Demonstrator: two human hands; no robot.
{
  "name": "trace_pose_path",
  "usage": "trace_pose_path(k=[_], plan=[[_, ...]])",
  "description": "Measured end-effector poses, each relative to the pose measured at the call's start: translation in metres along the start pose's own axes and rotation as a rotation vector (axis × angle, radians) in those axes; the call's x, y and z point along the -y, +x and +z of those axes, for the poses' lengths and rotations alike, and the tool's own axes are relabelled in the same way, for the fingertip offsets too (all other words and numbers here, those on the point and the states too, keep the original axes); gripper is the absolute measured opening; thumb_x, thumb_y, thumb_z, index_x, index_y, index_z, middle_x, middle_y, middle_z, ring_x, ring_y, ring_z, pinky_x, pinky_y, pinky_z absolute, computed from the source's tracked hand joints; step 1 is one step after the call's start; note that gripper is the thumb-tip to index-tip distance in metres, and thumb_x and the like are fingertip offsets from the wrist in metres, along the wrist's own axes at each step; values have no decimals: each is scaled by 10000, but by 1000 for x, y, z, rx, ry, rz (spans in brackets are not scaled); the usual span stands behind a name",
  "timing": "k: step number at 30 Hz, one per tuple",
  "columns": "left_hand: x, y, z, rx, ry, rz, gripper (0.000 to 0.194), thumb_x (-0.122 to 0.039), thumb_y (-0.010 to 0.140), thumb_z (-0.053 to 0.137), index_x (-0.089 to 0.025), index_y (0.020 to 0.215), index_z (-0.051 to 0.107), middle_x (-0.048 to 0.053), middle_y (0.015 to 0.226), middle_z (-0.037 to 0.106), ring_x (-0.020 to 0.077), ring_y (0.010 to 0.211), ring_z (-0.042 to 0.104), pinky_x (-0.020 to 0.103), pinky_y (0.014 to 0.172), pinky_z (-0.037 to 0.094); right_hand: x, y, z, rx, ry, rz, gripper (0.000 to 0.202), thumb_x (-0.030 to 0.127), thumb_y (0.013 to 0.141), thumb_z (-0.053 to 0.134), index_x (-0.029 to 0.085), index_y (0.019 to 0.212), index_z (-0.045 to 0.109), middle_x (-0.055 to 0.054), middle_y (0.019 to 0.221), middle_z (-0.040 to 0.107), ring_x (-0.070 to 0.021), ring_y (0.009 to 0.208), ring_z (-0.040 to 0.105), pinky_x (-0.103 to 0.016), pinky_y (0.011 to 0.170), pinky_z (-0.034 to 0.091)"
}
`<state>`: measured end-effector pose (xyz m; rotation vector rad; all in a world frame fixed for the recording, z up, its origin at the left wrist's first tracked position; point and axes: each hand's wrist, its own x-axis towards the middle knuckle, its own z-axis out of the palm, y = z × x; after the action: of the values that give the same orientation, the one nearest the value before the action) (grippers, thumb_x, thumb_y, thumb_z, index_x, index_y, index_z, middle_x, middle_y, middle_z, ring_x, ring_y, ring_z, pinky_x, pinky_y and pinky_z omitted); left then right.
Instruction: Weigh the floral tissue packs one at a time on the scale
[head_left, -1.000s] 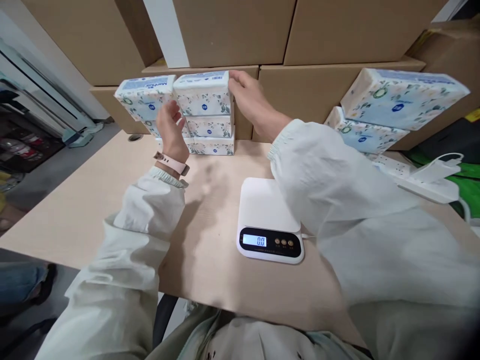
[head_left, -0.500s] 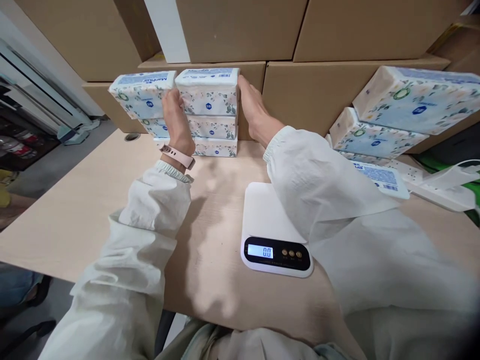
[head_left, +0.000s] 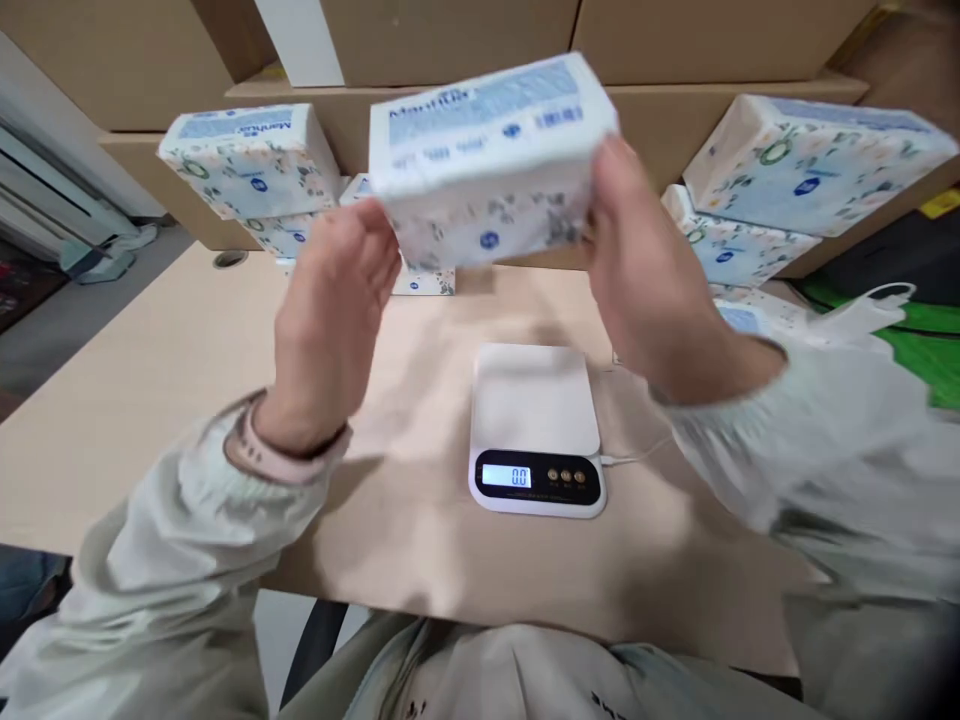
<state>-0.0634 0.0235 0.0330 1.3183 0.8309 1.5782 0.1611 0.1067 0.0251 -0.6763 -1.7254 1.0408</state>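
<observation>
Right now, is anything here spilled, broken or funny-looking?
Nothing stands out as spilled or broken. The flowery pack looks tilted, right end higher, but it's held in the air between the left hand and right hand. The scale sits flat, reading 0.0.

Tissue pack held aloft, right end high

The tissue pack (head_left: pixel 487 165) is a white, soft-edged block with blue print and a barcode on top, and a leafy pattern around a small blue badge in front, slightly blurred. Raised above the surface (head_left: pixel 165 400), it tilts up toward its right end and hides part of the far edge.
</observation>
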Motion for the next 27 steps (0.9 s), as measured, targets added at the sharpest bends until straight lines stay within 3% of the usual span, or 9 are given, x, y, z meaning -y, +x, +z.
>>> trace_pose_path(k=[2, 4, 8, 12, 15, 18, 21, 23, 27], plan=[[5, -41, 13, 19, -20, -22, 405, -552, 919, 873, -251, 1132, 706, 45, 1321, 745, 304, 1518, 583, 514, 1379, 394, 16, -64, -7, -41, 20, 55, 543, 600, 1122, 468, 444, 1641, 432, 111, 1799, 408, -222, 1723, 310, -453, 1426, 351], [20, -72, 23, -1, -43, -76, 314, -461, 980, 827, -247, 1175, 707, 59, 1404, 728, 293, 1513, 592, 524, 1374, 394, 15, -118, -9, -69, -3, 139, 607, 625, 1104, 496, 490, 1680, 359, 121, 1825, 354, -241, 1743, 262, -500, 1434, 335], [55, -107, 28, 52, -79, -212, 252, -309, 1050, 733, -260, 1294, 695, 52, 1532, 675, 257, 1558, 546, 524, 1402, 348, -10, -177, -8, -106, -50, 271, 694, 624, 1106, 485, 508, 1739, 227, 83, 1842, 330, -246, 1748, 250, -544, 1460, 237], [74, -118, 26, 84, -73, -296, 277, -329, 1050, 731, -262, 1316, 691, 74, 1574, 654, 298, 1587, 514, 623, 1407, 307, -29, -194, -9, -96, -39, 322, 689, 604, 1115, 481, 436, 1750, 273, 16, 1827, 380, -243, 1714, 338, -540, 1454, 245], [82, -120, 21, 16, 6, -272, 331, -425, 1031, 762, -267, 1319, 721, 93, 1634, 609, 322, 1619, 480, 621, 1425, 276, -40, -204, -14, -132, -63, 260, 674, 596, 1099, 526, 407, 1725, 362, -5, 1814, 409, -252, 1716, 337, -569, 1445, 255], [89, -121, 14, -139, 48, -194, 457, -581, 1005, 749, -253, 1324, 735, 110, 1672, 572, 329, 1653, 432, 579, 1429, 279, -50, -216, -22, -287, -138, 157, 621, 555, 1079, 588, 392, 1668, 481, -15, 1775, 475, -272, 1681, 407, -602, 1440, 245], [91, -120, 7, -245, 36, -151, 560, -694, 999, 676, -264, 1353, 740, 99, 1632, 616, 322, 1627, 477, 542, 1417, 309, -53, -220, -28, -498, -136, 92, 514, 543, 1077, 578, 385, 1565, 603, -39, 1632, 641, -295, 1555, 577, -634, 1385, 346], [89, -118, 4, -273, 31, -145, 556, -704, 1011, 636, -282, 1353, 755, 77, 1602, 649, 307, 1611, 503, 524, 1412, 322, -53, -218, -31, -596, -96, 96, 475, 569, 1077, 553, 392, 1509, 641, -52, 1547, 705, -306, 1483, 646, -646, 1330, 420], [87, -117, 1, -268, 35, -164, 522, -682, 1047, 582, -299, 1347, 772, 59, 1567, 681, 292, 1589, 535, 515, 1401, 347, -51, -213, -30, -651, -65, 153, 460, 603, 1069, 557, 358, 1438, 683, -76, 1456, 752, -311, 1388, 711, -630, 1241, 514]])
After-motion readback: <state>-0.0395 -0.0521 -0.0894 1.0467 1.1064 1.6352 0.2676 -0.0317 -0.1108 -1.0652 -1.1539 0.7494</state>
